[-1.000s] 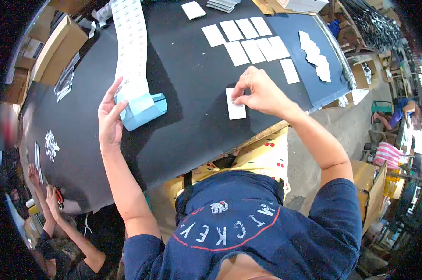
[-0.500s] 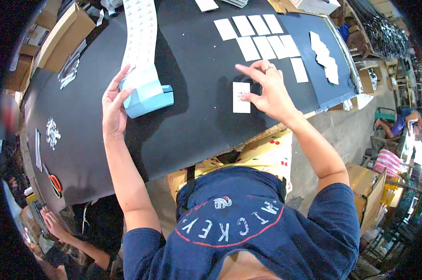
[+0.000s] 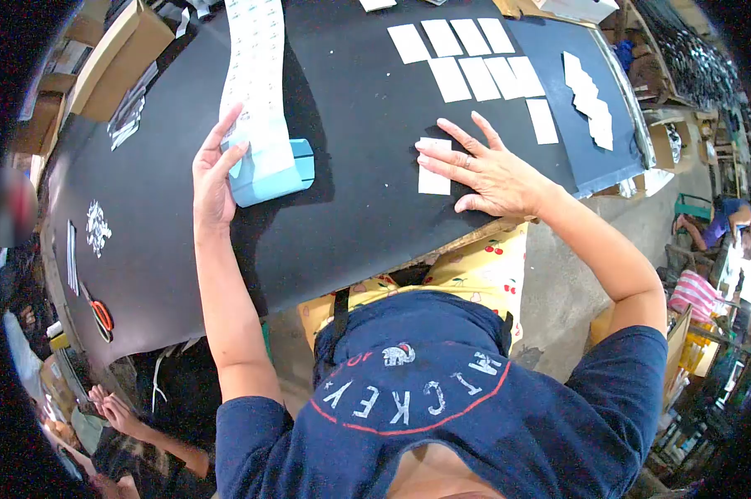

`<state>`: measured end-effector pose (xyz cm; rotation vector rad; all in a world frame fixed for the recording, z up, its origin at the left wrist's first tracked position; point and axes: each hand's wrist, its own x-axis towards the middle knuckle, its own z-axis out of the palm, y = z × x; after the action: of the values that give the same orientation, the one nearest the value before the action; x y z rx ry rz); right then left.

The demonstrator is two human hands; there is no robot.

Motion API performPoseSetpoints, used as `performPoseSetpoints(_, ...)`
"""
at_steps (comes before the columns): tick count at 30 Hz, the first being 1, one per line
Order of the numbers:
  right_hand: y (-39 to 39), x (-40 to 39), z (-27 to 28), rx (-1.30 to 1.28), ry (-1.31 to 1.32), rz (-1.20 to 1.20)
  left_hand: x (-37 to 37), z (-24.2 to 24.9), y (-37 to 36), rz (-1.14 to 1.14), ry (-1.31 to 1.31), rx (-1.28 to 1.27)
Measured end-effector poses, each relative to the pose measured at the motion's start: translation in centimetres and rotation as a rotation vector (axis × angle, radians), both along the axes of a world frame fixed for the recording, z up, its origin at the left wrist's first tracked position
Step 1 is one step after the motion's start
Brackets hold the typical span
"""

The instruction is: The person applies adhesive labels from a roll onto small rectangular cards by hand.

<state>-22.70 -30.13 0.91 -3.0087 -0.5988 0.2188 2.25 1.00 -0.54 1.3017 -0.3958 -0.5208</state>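
My left hand (image 3: 217,175) pinches the edge of a long strip of printed white labels (image 3: 256,79), thumb on top. At its near end the strip's light blue backing (image 3: 271,190) curls over. To the right, my right hand (image 3: 504,179) lies with fingers spread, its fingertips resting on a small white card (image 3: 433,180). Those fingers hide part of the card, including any label on it. Beyond this hand, several white cards (image 3: 448,79) lie in rows.
On a blue sheet at right is an overlapping row of white cards (image 3: 589,108). Orange-handled scissors (image 3: 101,318), small white scraps (image 3: 98,229) and thin strips (image 3: 72,258) lie at left. A cardboard box (image 3: 122,62) stands far left. Another person's hands (image 3: 118,409) show at lower left.
My right hand has gone from a raised, bent-finger pose over the card's label to lying spread across the card. My left hand still holds the strip; the whole view has shifted slightly.
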Motion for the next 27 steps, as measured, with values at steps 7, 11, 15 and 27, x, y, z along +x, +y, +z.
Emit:
performPoseSetpoints(7, 1.2, 1.2, 1.6, -0.113, -0.026, 0.027, 0.7, -0.7, 0.1, 0.049, 0.089, 0.126)
performPoseSetpoints(11, 1.8, 1.2, 2.0, 0.003, 0.195, -0.057, 0.8, -1.4, -0.3, -0.078, 0.065, -0.064)
performPoseSetpoints(15, 0.5, 0.5, 0.8, -0.046, 0.108, 0.063, 1.0, -1.6, -0.4, -0.18, 0.142, -0.212)
performPoseSetpoints(27, 0.6, 1.1, 2.2, -0.165, 0.081, 0.132, 1.1, -2.4, -0.7, -0.152, 0.093, -0.308)
